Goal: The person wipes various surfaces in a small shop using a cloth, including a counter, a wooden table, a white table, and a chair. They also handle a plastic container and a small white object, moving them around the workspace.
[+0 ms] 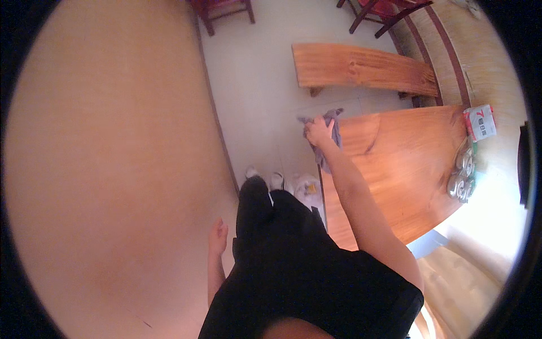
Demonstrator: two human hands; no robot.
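Observation:
My right hand (319,132) grips a grey cloth (336,135) at the far left corner of a wooden table (402,156). Part of the cloth hangs past the table's edge, and part lies against the wood. Low at my side, my left hand (218,235) has its fingers curled in, and nothing shows in it. It is nearest to the plain wall (114,161) on my left and apart from the table.
A packet bearing writing (481,123) and several glass containers (461,178) stand along the table's right end. Beyond the table is a wooden bench (360,65). Red chairs (381,10) are farther back. A white bag (302,186) sits on the floor near my shoes (277,181).

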